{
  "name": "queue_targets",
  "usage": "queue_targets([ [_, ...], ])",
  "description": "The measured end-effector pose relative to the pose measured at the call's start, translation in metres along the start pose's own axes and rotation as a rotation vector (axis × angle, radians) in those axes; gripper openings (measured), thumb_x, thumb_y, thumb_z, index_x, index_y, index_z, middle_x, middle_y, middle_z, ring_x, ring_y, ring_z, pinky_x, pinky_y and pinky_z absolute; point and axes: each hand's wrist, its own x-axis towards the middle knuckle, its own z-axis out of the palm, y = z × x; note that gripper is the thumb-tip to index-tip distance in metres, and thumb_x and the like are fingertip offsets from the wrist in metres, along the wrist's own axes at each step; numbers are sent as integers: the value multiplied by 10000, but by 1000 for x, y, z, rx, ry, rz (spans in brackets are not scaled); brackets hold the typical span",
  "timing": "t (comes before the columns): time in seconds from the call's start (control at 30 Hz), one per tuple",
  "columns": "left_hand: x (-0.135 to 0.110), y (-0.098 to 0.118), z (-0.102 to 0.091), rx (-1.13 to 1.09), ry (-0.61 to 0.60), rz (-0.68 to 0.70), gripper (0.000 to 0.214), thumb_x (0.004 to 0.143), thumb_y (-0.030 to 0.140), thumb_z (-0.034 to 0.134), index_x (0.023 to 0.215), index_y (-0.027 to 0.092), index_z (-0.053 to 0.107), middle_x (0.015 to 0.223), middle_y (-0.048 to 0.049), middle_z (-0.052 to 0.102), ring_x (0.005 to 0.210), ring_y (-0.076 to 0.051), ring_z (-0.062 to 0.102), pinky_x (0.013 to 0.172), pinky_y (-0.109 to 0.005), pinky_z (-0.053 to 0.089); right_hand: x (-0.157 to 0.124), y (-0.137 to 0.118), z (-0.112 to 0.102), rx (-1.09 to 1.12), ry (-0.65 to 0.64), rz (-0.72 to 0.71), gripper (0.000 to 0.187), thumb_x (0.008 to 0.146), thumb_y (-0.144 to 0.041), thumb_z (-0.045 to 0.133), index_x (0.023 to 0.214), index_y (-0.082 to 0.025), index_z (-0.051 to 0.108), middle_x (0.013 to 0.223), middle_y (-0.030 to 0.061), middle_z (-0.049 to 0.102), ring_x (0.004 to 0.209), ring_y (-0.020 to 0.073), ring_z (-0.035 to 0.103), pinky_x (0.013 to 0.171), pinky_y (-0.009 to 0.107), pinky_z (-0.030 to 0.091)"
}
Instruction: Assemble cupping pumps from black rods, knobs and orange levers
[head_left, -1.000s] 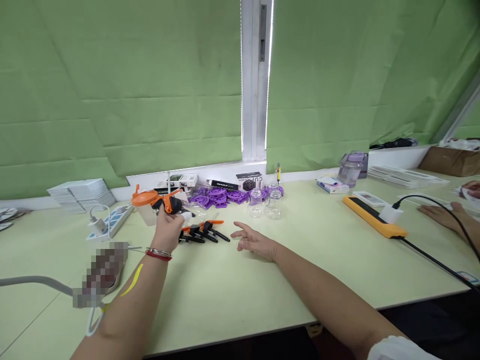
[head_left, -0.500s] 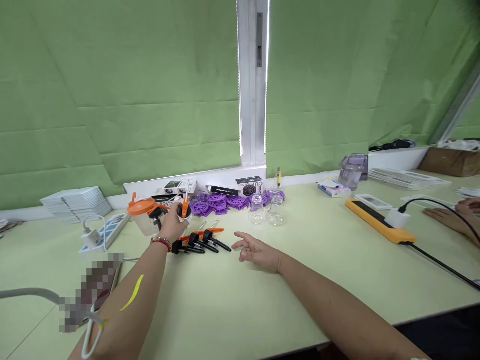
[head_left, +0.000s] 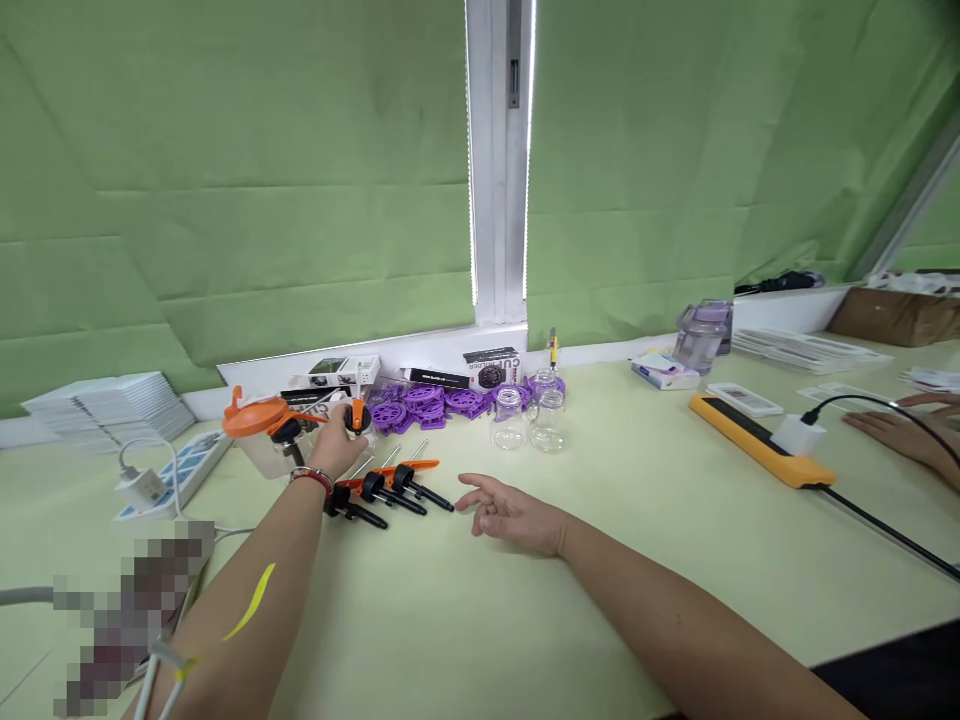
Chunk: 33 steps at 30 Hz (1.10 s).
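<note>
Now your left hand [head_left: 335, 447] pinches an orange-and-black dropper cap [head_left: 358, 416] upright over a small bottle, while your right hand [head_left: 510, 512] rests on the desk [head_left: 600, 560], fingers spread, steadying you just right of the loose droppers [head_left: 386, 487].

My left hand [head_left: 337, 447] grips a small orange-and-black pump top [head_left: 358, 416] beside the orange-lidded cup [head_left: 259, 432]. My right hand [head_left: 510, 510] rests open on the worktop [head_left: 637, 520], near three more pump tops [head_left: 386, 488]. Two clear bottles [head_left: 529, 418] stand beyond.
</note>
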Motion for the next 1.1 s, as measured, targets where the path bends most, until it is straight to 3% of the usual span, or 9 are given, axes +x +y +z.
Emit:
queue_targets([
  [0.43, -4, 3, -7, -26, -31, -121, 383, 622, 285, 597, 974, 179, 491, 790, -42, 594, 694, -206, 587, 597, -287, 448, 0, -1, -1, 0, -3, 5, 765, 791, -494, 641, 1431, -294, 274, 1282, 131, 465, 947, 154, 548, 923, 402, 382],
  [0.67, -12, 6, -8, 18, 26, -186, 323, 627, 271, 611, 898, 171, 466, 801, -51, 560, 728, -213, 572, 635, -312, 462, -1, -11, 2, 14, 7, 25, 804, 752, -527, 664, 1421, -287, 290, 1283, 131, 465, 950, 159, 554, 898, 387, 378],
  [0.83, -49, 29, 7, 68, 125, -215, 480, 658, 332, 614, 1058, 111, 465, 1005, -159, 539, 983, -314, 541, 802, -428, 464, 1, -11, 6, -5, 75, 64, 715, 770, -555, 624, 1370, -271, 359, 1251, 118, 496, 870, 159, 580, 659, 274, 404],
  [0.9, -67, 43, 18, 77, 140, -98, 551, 688, 332, 593, 1158, 88, 443, 1160, -199, 480, 1141, -325, 466, 931, -433, 413, 5, -6, 4, -55, 188, 54, 597, 779, -540, 611, 1269, -227, 471, 1117, 99, 561, 786, 158, 579, 591, 263, 390],
  [0.93, -74, 50, 24, 61, 72, -5, 570, 706, 336, 578, 1199, 87, 436, 1220, -205, 456, 1172, -318, 451, 969, -428, 391, 6, -4, 1, -112, 289, 35, 518, 782, -527, 607, 1178, -201, 535, 1017, 84, 583, 740, 156, 566, 590, 273, 398],
  [1.0, -82, 58, 32, 14, -141, 100, 555, 721, 345, 564, 1216, 112, 475, 1241, -191, 478, 1159, -319, 474, 985, -436, 380, 9, -1, -10, -300, 584, -18, 370, 783, -492, 599, 977, -177, 599, 841, 57, 579, 703, 166, 535, 634, 305, 419],
  [1.1, -80, 60, 33, -62, -341, 174, 478, 708, 342, 570, 1159, 184, 580, 1169, -144, 579, 1150, -329, 498, 993, -437, 371, 6, 0, -39, -593, 1116, -18, 333, 763, -435, 597, 983, -187, 562, 893, 72, 573, 810, 216, 539, 762, 361, 431],
])
